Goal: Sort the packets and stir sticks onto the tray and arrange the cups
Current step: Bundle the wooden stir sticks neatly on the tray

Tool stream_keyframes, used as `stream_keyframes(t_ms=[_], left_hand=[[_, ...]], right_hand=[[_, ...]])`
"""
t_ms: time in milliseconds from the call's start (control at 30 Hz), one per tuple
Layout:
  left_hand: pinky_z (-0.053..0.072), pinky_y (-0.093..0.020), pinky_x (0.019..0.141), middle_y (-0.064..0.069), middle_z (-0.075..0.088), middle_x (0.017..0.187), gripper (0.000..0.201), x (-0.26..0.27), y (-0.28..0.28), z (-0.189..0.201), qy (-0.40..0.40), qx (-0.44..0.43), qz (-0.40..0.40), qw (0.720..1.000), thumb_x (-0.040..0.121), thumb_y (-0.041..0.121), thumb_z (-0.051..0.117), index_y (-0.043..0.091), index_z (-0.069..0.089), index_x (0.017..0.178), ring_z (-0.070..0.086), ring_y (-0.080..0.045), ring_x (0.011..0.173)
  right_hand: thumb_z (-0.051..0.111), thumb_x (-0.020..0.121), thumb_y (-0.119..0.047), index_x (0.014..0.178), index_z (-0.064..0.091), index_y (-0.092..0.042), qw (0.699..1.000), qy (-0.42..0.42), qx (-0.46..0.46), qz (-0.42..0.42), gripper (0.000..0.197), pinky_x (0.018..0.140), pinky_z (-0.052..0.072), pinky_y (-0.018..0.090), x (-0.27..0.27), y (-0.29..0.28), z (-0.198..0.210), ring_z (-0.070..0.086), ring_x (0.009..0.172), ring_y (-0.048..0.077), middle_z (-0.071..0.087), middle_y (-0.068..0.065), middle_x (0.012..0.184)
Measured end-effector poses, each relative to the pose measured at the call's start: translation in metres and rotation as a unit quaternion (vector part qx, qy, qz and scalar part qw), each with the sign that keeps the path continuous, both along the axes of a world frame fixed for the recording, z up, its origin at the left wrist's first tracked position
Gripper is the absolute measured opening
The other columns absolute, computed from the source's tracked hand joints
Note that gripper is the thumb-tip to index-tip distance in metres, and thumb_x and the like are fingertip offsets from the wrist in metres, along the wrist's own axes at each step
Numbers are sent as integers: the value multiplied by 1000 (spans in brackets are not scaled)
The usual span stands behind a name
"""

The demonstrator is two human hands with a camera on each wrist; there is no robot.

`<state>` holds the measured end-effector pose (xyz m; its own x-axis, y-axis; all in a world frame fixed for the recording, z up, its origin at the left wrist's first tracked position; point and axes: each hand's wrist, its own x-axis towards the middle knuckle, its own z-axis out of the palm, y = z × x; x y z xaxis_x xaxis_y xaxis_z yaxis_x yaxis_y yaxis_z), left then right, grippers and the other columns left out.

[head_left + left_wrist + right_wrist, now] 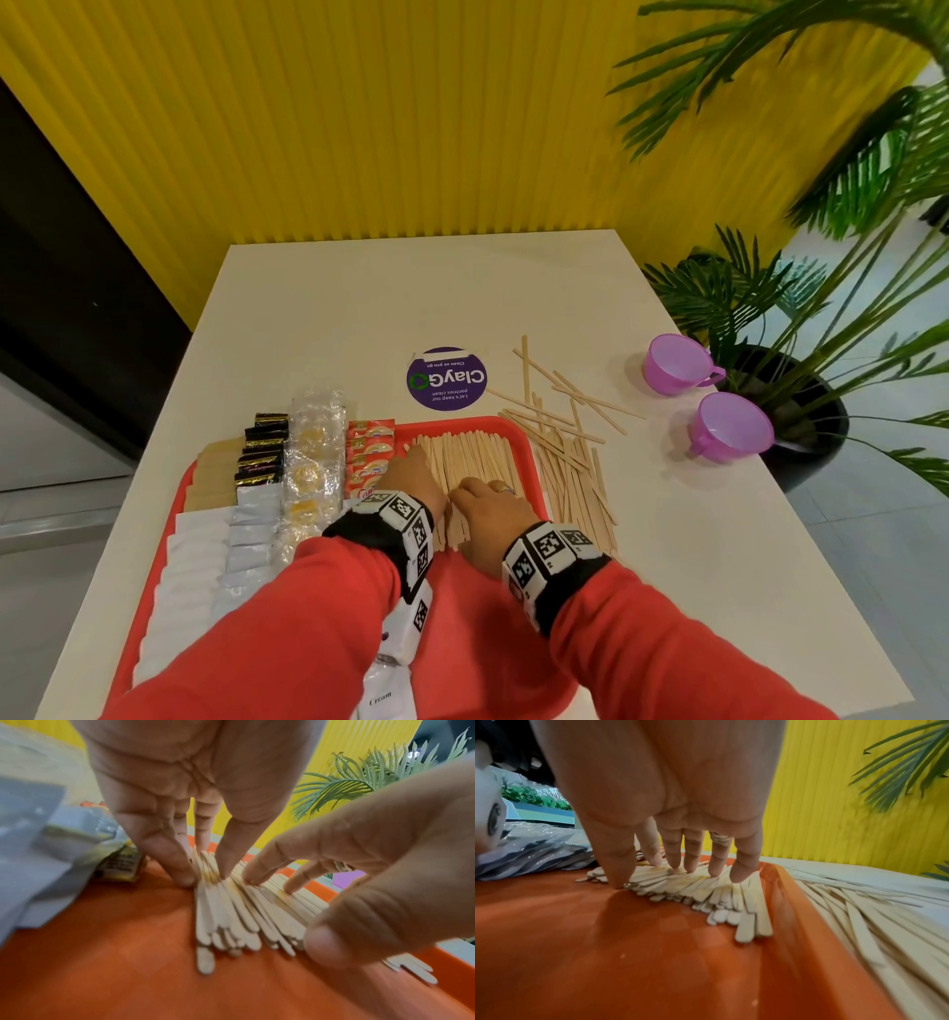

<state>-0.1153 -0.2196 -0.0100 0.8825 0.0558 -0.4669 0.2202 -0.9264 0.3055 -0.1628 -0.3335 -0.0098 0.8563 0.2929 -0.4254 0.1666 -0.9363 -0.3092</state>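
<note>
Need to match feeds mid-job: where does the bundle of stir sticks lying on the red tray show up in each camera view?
Head: stir stick bundle at lower centre, on the right part of the red tray, under the left hand and right hand.
Left wrist: bundle at centre, fanning toward the camera below the fingertips.
Right wrist: bundle at centre, beneath the fingertips.
Shared landmark: the tray's right rim, with loose sticks beyond it.
</note>
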Motion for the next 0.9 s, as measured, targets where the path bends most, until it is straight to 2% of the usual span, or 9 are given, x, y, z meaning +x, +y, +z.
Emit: stream_keyframes(t_ms=[100, 233, 400, 500, 567, 633, 700, 800, 900], left_hand=[[43, -35, 95, -15, 42, 135, 55, -1, 1, 0, 12, -1, -23, 1000, 85, 10, 49, 17, 38, 139, 48, -30, 120], [40, -32, 100, -16, 37, 142, 53, -3, 2, 0, 39, 15, -52, 998, 91, 13, 45, 19, 34, 143, 43, -28, 128], [34, -37, 109, -19, 21, 149, 63, -6, 1, 0, 98, -1, -61, 993, 95, 17, 43, 28, 14, 149, 29, -34, 137], [30, -40, 112, -19, 11, 152, 70, -10, -2, -1, 89, -13, -38, 995, 94, 16, 43, 29, 3, 150, 22, -35, 140], [30, -40, 112, -17, 7, 154, 76, -12, -3, -1, 88, -11, -28, 996, 91, 16, 47, 28, 1, 150, 20, -35, 141], [31, -42, 112, -18, 9, 152, 79, -13, -5, -2, 113, -2, -29, 993, 89, 15, 50, 26, 1, 151, 20, -35, 140], [32, -43, 111, -18, 13, 150, 79, -14, -6, 0, 121, 8, -25, 992, 88, 13, 50, 24, 3, 151, 22, -35, 139], [30, -42, 112, -18, 13, 150, 77, -15, -7, 3, 110, -1, -20, 994, 88, 11, 49, 22, 6, 150, 22, -35, 139], [35, -43, 109, -17, 15, 150, 75, -15, -8, 8, 82, -8, -3, 997, 86, 11, 49, 22, 12, 149, 26, -36, 137]], right_hand=[[54, 87, -24, 134, 38, -18, 1000, -20, 10, -16, 51, 94, 41, 43, -2, 0, -1, 36, 127, 28, 33, 0, 140], [53, 87, -18, 139, 34, -21, 1000, 1, 0, 4, 55, 102, 37, 44, -3, -2, 2, 30, 133, 27, 29, 2, 144], [53, 87, -18, 144, 24, -30, 1000, 26, -17, 6, 65, 109, 28, 48, -3, -3, 6, 16, 141, 27, 17, 2, 153], [53, 88, -20, 146, 19, -30, 1000, 24, -19, -4, 69, 113, 23, 49, -3, -5, 6, 10, 144, 27, 10, 2, 155], [56, 86, -19, 146, 19, -24, 999, 5, -21, -38, 70, 113, 24, 46, -3, -6, 4, 12, 143, 28, 9, 3, 155], [59, 84, -15, 142, 27, -17, 997, -8, -23, -71, 67, 110, 29, 42, -3, -10, 2, 20, 139, 30, 16, 6, 151], [60, 82, -11, 136, 34, -13, 997, -16, -21, -68, 60, 107, 33, 38, -4, -14, -1, 28, 134, 28, 26, 7, 144], [56, 84, -8, 137, 35, -12, 997, -21, 12, -77, 57, 106, 33, 35, -4, -19, 1, 30, 133, 28, 28, 6, 143], [51, 86, -9, 137, 37, -14, 989, -40, 37, -137, 53, 105, 35, 35, -3, -29, 8, 35, 130, 28, 29, 6, 145]])
